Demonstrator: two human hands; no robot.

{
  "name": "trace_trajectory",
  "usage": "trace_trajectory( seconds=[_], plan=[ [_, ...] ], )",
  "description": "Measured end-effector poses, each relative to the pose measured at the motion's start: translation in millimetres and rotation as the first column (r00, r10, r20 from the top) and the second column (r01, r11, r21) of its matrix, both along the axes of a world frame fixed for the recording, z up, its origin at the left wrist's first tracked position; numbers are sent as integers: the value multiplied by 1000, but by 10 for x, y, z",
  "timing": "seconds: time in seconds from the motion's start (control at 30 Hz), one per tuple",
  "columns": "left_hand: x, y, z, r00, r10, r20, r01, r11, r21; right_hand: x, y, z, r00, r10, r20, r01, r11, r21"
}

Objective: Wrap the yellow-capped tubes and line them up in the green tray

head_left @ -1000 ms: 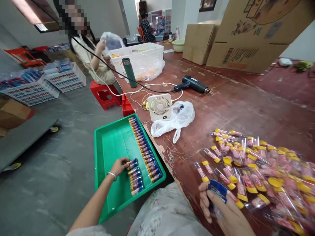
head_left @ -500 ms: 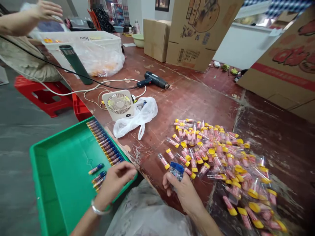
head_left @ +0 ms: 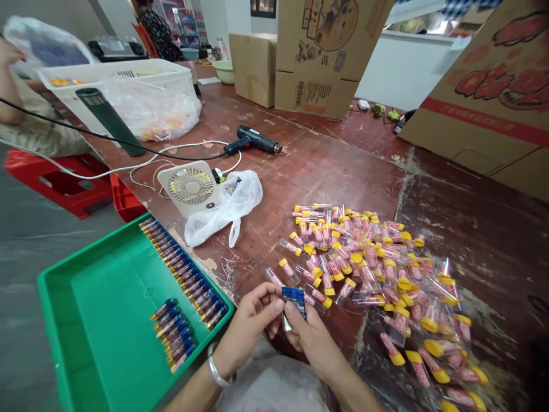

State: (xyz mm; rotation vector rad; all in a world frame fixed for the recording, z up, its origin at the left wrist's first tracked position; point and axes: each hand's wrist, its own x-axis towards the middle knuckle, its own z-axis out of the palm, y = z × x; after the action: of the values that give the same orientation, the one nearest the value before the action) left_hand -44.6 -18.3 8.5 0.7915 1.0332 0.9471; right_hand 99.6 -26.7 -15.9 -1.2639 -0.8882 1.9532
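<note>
My right hand [head_left: 315,340] grips a small stack of blue printed plastic sleeves [head_left: 294,298], thumb on top. My left hand [head_left: 257,315], with a silver bangle at its wrist, is closed at the left edge of the same stack; its fingertips partly hide what they pinch. Just beyond both hands lies a heap of clear tubes [head_left: 343,263] with yellow caps and pink-red contents. In the green tray [head_left: 107,332] at my left, tubes wrapped in blue and brown sleeves [head_left: 184,269] form a long row along the side. A shorter group of wrapped tubes [head_left: 174,335] lies nearer me.
A white fan [head_left: 193,186] and a white plastic bag [head_left: 234,209] stand beyond the tray. Behind them are a heat gun [head_left: 255,140], its cable, a dark green cylinder [head_left: 111,120] and a white crate [head_left: 180,74]. Cardboard boxes [head_left: 321,91] line the back. Another person's arm [head_left: 11,80] is at far left.
My left hand has moved right from the tray's edge to the sleeves in my right hand. The view has turned, showing more of the tray. The other person's raised arm has lowered.
</note>
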Motion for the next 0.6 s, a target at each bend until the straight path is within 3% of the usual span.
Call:
trace_trajectory(
  seconds=[0.2, 0.33, 0.4, 0.43, 0.5, 0.6],
  plan=[
    [-137, 48, 38, 990, -31, -135, 39, 998, 57, 155, 128, 51, 993, -19, 118, -3, 983, 183],
    [-191, 68, 104, 951, -168, -258, 193, 978, 76, 236, 218, 156, 987, 5, 161, -53, 954, 296],
    [-209, 115, 114, 897, -164, -411, 247, 956, 157, 258, 225, 166, 981, -16, 195, -45, 951, 307],
    [-218, 153, 104, 842, -112, -527, 269, 935, 231, 270, 222, 158, 976, -58, 210, -8, 954, 300],
    [-234, 251, 53, 643, 63, -764, 364, 852, 376, 297, 213, 131, 963, -167, 213, 107, 957, 268],
    [-226, 392, -79, 300, 229, -926, 622, 689, 372, 331, 211, 117, 945, -286, 158, 251, 944, 213]
  ],
)
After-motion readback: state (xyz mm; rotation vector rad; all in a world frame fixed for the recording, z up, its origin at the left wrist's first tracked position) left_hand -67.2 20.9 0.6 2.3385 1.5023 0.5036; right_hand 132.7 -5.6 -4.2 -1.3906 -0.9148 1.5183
